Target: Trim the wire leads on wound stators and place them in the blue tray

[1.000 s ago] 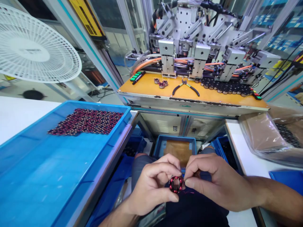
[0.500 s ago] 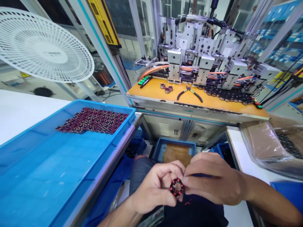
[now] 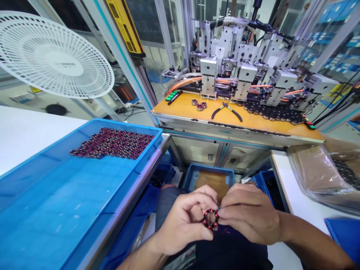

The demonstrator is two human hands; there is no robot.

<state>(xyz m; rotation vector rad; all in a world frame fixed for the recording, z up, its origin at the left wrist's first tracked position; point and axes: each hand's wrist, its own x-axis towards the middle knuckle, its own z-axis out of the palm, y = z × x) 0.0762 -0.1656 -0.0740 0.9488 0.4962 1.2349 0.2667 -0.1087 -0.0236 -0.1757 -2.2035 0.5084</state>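
Between the thumb and fingers of my left hand [image 3: 187, 221] is a small ring-shaped motor stator [image 3: 210, 219], with red wire windings around a dark core. Its open centre faces me. My right hand [image 3: 250, 213] is closed in a pinch at the stator's right edge, its thumb and fingertips right against the rim. Whatever lies between those fingertips is too small or hidden to make out. Both hands are above my lap, close together.
At left, a blue tray [image 3: 84, 195] holds many similar stators [image 3: 118, 143] at its far end. A machine bench [image 3: 182, 108] ahead carries cutting pliers [image 3: 226, 111], a few stators and dark parts [image 3: 275, 112]. A white fan [image 3: 62, 60] stands left; a plastic-lined box [image 3: 315, 172] sits right.
The right hand has shifted slightly, its fingers curled lower and closer to the stator's rim. The stator stays in the left hand, slightly tilted. The whole view has moved a little.
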